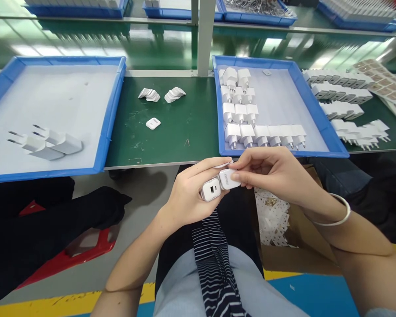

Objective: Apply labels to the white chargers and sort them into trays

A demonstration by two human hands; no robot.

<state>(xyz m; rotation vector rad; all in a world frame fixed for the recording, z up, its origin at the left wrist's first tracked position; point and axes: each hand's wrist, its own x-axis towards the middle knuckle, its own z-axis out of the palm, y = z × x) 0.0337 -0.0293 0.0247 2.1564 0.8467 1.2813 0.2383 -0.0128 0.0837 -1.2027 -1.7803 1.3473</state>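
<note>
My left hand is wrapped round a white charger whose end with two ports faces up. Beside it, touching, is a white square piece with grey lettering, which my right hand pinches between thumb and fingers. Another thin white piece shows under the fingertips of my left hand. Both hands are together just in front of the bench edge. On the green bench lie one loose white square cap and two small fanned stacks of caps.
At the left, a blue tray holds two plug chargers. The right blue tray holds rows of chargers. More chargers stand farther right. Below are a cardboard box and a red stool; a dark sleeve reaches in from the left.
</note>
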